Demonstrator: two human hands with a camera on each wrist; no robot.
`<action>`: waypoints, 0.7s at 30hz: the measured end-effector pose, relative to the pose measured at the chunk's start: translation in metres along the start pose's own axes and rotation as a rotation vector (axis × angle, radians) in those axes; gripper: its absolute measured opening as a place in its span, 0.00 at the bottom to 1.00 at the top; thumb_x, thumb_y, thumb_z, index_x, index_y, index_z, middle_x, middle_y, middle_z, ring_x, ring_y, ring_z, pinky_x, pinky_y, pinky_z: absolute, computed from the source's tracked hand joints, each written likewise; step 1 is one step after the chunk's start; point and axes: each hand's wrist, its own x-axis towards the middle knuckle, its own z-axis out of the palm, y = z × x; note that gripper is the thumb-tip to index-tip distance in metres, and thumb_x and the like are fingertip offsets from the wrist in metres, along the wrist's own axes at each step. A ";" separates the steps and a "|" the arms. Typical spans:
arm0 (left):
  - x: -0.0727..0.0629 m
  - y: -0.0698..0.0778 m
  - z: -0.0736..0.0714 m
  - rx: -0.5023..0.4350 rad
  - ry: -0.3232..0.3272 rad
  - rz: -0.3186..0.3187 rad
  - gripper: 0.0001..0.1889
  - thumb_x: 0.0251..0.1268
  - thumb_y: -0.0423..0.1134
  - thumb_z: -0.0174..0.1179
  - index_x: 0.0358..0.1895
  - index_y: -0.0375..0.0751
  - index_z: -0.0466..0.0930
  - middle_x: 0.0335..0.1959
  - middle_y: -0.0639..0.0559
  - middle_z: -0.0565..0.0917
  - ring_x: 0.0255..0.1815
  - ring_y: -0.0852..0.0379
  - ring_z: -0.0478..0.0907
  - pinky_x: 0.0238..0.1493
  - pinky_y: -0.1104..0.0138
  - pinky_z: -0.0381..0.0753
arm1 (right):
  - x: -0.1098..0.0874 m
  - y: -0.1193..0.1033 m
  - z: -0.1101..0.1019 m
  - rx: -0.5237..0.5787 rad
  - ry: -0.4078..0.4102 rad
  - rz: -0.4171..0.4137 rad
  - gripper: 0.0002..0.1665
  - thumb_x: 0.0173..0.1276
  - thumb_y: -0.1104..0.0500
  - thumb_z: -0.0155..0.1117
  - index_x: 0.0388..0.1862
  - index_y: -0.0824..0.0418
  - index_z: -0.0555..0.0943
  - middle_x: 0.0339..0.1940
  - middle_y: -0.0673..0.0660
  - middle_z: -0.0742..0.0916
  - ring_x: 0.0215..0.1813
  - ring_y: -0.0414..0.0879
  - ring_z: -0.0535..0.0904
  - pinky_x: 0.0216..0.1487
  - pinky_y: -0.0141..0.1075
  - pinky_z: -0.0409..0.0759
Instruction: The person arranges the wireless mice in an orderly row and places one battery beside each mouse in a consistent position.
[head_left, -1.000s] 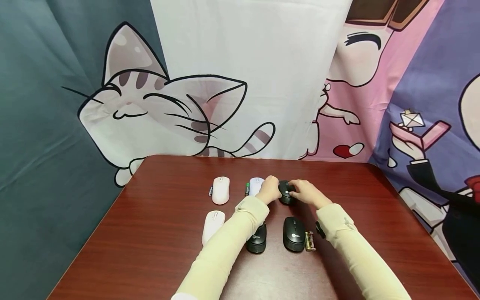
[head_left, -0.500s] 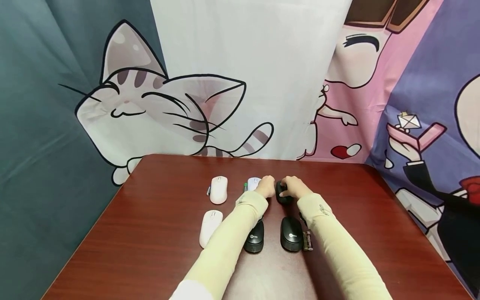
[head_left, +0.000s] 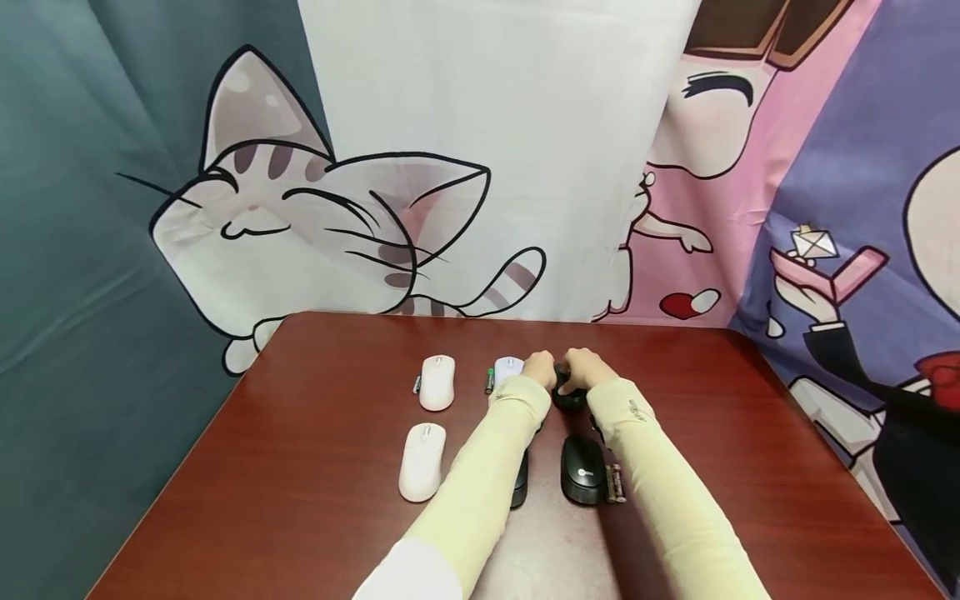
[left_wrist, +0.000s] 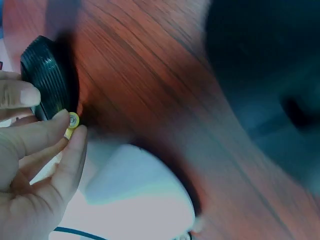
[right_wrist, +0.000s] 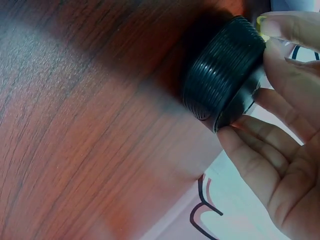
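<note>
At the back of the table my right hand [head_left: 587, 369] holds a black computer mouse [head_left: 570, 402], its fingers along the mouse's side. In the right wrist view the ribbed side of this mouse [right_wrist: 220, 70] faces the camera, tilted over the wood. My left hand [head_left: 538, 369] is right beside it. Between its thumb and finger, the left wrist view shows a small battery [left_wrist: 73, 120] with a yellow rim, pinched close to the mouse's edge. A pale lavender mouse [head_left: 507, 367] lies just left of the left hand, partly covered by it.
Two white mice [head_left: 437, 383] lie on the left. A green battery [head_left: 490, 381] stands by the lavender mouse. Nearer, a black mouse [head_left: 582, 471] has batteries [head_left: 615, 483] at its right. Another black mouse [head_left: 519, 483] is partly hidden under my left forearm. Printed cloth [head_left: 450, 100] hangs behind.
My right hand has moved left and closed in further over the black mouse. My left hand and forearm have shifted right toward it, uncovering more of the near white mouse.
</note>
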 end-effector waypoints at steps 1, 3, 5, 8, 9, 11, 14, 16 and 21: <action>-0.010 0.003 -0.011 -0.021 -0.027 -0.022 0.11 0.48 0.33 0.67 0.38 0.43 0.84 0.42 0.47 0.85 0.41 0.53 0.82 0.38 0.65 0.79 | 0.001 -0.001 0.001 0.001 0.001 -0.009 0.17 0.46 0.63 0.76 0.37 0.67 0.84 0.38 0.62 0.87 0.38 0.51 0.80 0.43 0.43 0.79; -0.038 0.014 -0.042 -0.057 -0.082 -0.072 0.12 0.50 0.33 0.67 0.41 0.40 0.84 0.44 0.46 0.85 0.45 0.51 0.82 0.42 0.64 0.80 | 0.001 -0.004 0.002 0.005 0.001 -0.024 0.17 0.45 0.64 0.76 0.37 0.66 0.84 0.38 0.61 0.87 0.38 0.50 0.79 0.43 0.43 0.78; -0.067 0.028 -0.069 -0.066 -0.082 -0.104 0.12 0.52 0.33 0.65 0.42 0.38 0.84 0.45 0.44 0.85 0.47 0.50 0.82 0.44 0.63 0.80 | 0.001 -0.006 0.003 0.004 0.005 -0.028 0.17 0.45 0.65 0.75 0.37 0.65 0.85 0.39 0.61 0.87 0.39 0.51 0.79 0.44 0.43 0.78; -0.096 0.044 -0.096 -0.083 -0.066 -0.128 0.13 0.54 0.34 0.65 0.44 0.37 0.83 0.46 0.44 0.85 0.50 0.49 0.81 0.47 0.64 0.79 | -0.001 -0.006 0.003 0.003 0.012 -0.015 0.19 0.45 0.65 0.75 0.39 0.66 0.85 0.40 0.61 0.87 0.41 0.52 0.81 0.45 0.44 0.79; -0.102 0.047 -0.100 -0.089 -0.052 -0.132 0.13 0.54 0.34 0.65 0.44 0.38 0.83 0.46 0.45 0.85 0.50 0.49 0.81 0.48 0.64 0.79 | -0.001 -0.006 0.002 0.003 0.012 -0.012 0.19 0.45 0.65 0.75 0.39 0.66 0.85 0.40 0.62 0.87 0.42 0.52 0.81 0.45 0.44 0.79; -0.111 0.051 -0.105 -0.094 -0.025 -0.139 0.12 0.55 0.34 0.64 0.44 0.39 0.83 0.46 0.45 0.85 0.49 0.49 0.81 0.47 0.65 0.79 | -0.002 -0.005 0.002 0.009 0.009 -0.009 0.18 0.45 0.66 0.75 0.39 0.66 0.85 0.40 0.62 0.87 0.41 0.52 0.81 0.45 0.44 0.79; -0.114 0.053 -0.109 -0.121 -0.028 -0.149 0.13 0.56 0.34 0.63 0.45 0.38 0.83 0.46 0.44 0.85 0.49 0.48 0.82 0.47 0.63 0.79 | -0.004 -0.004 0.001 0.011 0.004 -0.006 0.17 0.46 0.65 0.75 0.38 0.65 0.85 0.38 0.61 0.87 0.38 0.50 0.79 0.43 0.43 0.78; -0.114 0.054 -0.109 -0.120 -0.029 -0.147 0.12 0.56 0.33 0.62 0.45 0.37 0.83 0.46 0.43 0.85 0.48 0.48 0.82 0.47 0.63 0.80 | -0.004 -0.003 0.001 0.010 0.005 0.001 0.16 0.46 0.65 0.75 0.37 0.65 0.85 0.37 0.60 0.87 0.37 0.50 0.78 0.43 0.43 0.78; -0.109 0.053 -0.109 -0.117 -0.015 -0.142 0.12 0.56 0.33 0.62 0.44 0.36 0.83 0.46 0.42 0.85 0.48 0.48 0.82 0.47 0.62 0.80 | -0.004 -0.001 0.001 -0.004 0.014 -0.019 0.20 0.46 0.64 0.75 0.40 0.67 0.83 0.38 0.62 0.87 0.39 0.53 0.80 0.45 0.45 0.78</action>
